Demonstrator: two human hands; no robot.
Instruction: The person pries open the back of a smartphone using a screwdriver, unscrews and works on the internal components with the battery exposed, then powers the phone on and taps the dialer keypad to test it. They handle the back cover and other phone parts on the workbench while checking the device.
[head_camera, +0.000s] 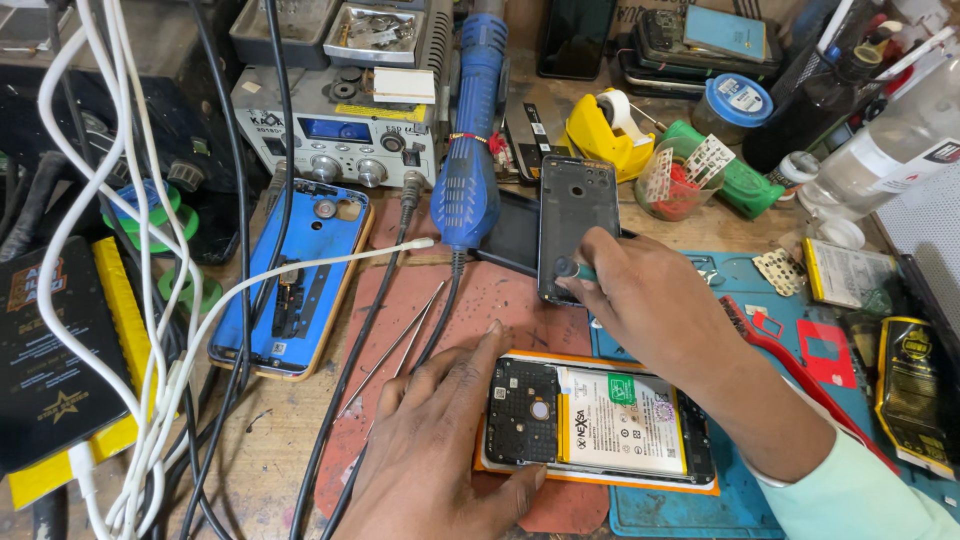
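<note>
An opened phone (600, 425) lies face down on the bench with its battery and black circuit cover showing, inside an orange case rim. My left hand (440, 440) rests flat on the mat at its left end, thumb against the lower left corner. My right hand (650, 300) hovers just above the phone's upper edge, fingers closed on a small teal-handled screwdriver (572, 268). A dark grey back cover (577, 225) lies just beyond that hand.
A blue hot-air handle (472, 150) lies behind, beside a grey rework station (335, 135). Another opened phone in a blue frame (295, 275) sits left, crossed by white and black cables (150, 330). Tweezers (400, 345), a yellow tape dispenser (610, 130), spare batteries (910, 390) and bottles crowd the bench.
</note>
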